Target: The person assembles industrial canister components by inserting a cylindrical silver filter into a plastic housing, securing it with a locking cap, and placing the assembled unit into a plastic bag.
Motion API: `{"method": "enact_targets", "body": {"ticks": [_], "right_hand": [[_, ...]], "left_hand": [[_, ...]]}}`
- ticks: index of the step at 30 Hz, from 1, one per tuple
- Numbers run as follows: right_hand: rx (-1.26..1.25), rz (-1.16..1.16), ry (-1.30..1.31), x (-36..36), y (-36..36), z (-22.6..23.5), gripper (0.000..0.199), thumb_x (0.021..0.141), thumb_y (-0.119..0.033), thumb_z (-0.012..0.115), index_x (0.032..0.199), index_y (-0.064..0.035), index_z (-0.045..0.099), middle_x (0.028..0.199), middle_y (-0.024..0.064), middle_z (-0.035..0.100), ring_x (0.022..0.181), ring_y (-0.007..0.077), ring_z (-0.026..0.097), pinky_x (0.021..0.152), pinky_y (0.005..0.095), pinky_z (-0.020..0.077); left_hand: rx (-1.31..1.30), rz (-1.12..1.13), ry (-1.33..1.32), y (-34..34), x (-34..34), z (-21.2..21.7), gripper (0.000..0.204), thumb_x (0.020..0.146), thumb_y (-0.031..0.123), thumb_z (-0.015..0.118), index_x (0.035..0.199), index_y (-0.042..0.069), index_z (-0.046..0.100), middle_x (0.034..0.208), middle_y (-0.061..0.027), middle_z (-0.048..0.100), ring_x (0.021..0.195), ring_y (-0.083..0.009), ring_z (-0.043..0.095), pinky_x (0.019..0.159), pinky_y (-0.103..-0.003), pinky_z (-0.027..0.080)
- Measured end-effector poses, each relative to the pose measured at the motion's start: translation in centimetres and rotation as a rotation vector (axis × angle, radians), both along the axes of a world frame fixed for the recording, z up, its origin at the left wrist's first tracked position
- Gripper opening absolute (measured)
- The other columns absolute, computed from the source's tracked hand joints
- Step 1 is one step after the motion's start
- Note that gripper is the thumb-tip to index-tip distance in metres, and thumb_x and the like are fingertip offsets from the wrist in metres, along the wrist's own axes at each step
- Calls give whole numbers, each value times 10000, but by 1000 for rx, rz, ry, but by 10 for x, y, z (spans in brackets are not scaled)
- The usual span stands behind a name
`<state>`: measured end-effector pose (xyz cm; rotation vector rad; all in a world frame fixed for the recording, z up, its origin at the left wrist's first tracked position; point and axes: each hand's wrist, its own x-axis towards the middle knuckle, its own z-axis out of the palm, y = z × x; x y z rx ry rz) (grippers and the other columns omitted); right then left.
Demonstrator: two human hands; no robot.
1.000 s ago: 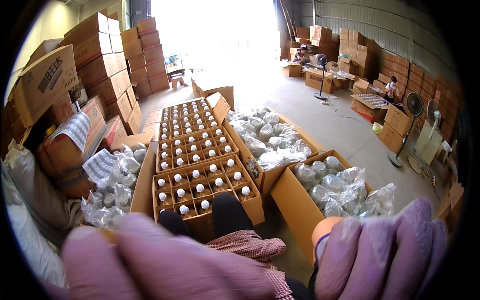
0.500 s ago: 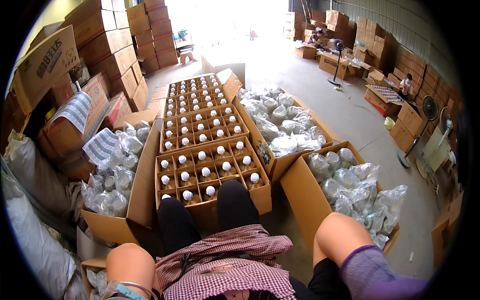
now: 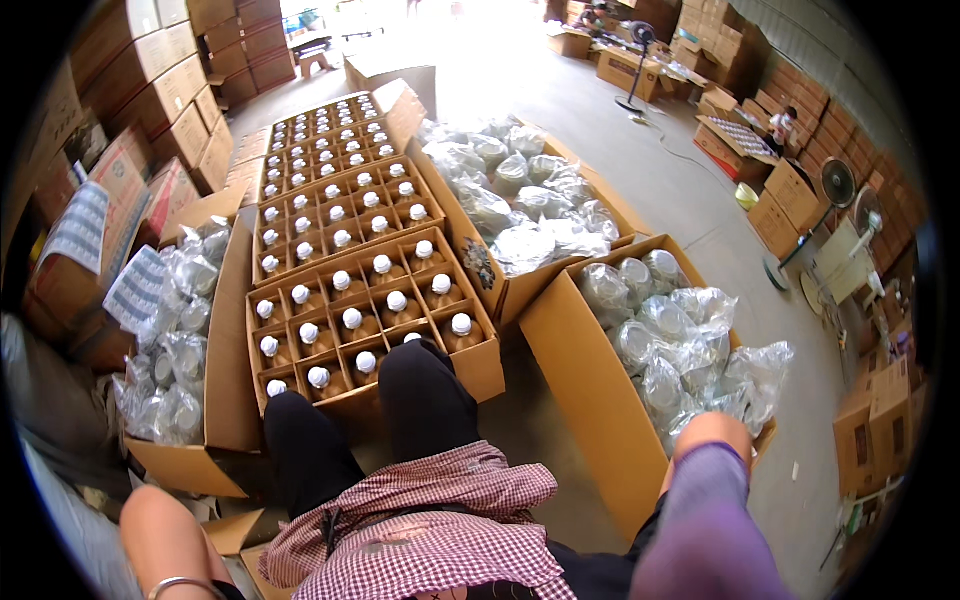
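Note:
Both my hands are out of the picture. My bent left arm, with a metal bracelet at the wrist, rises from the lower left edge. A purple sleeve covers my right forearm, whose elbow overlaps the near edge of a carton of clear round containers in plastic bags. Before my knees stands a divided carton of bottles with white caps, one per compartment. My knees hide part of its nearest row. Similar divided cartons line up behind it.
More bagged containers fill a carton at the left and another bag-filled carton beyond. Printed sheets lie near stacked boxes. Standing fans and a cable are on the right floor. Two people sit among cartons farther off.
My view has swung right and down, so the cartons appear farther left and higher. My left arm now shows farther left; the right sleeve stands more upright across the picture.

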<state>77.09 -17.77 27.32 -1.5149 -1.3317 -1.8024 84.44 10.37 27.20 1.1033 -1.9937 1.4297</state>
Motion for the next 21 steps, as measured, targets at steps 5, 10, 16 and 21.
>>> {"method": "enact_targets", "body": {"ticks": [5,10,16,21], "right_hand": [[324,-553,598,70,-120,-155,644,957,-481,680,1384,-31,506,1332,112,590,1297,270,523,1165,469,372],[371,-1497,1947,92,-243,-356,880,746,-488,829,1442,-49,520,1380,219,619,1279,373,613,1071,475,494],[466,-1485,2065,88,-274,-388,532,764,-366,748,1262,-186,694,1284,120,722,1176,319,694,1003,450,546],[400,-1554,2058,98,-188,-382,372,861,-189,594,1200,-210,745,1167,124,759,1121,307,718,947,448,566]], "left_hand": [[-11,19,117,14,27,-52,396,1077,328,468,1232,33,682,1263,-240,649,1175,-447,607,1033,-528,497],[255,415,566,70,47,-140,513,1042,494,440,1255,49,579,1245,-230,611,1050,-393,631,1010,-603,487],[281,726,998,95,42,-182,422,1066,343,463,1187,-7,666,1216,-246,657,1133,-430,630,1024,-538,487],[100,855,1250,138,15,-211,418,1072,294,506,1184,-65,690,1203,-253,679,1116,-436,644,1006,-533,496]]}}
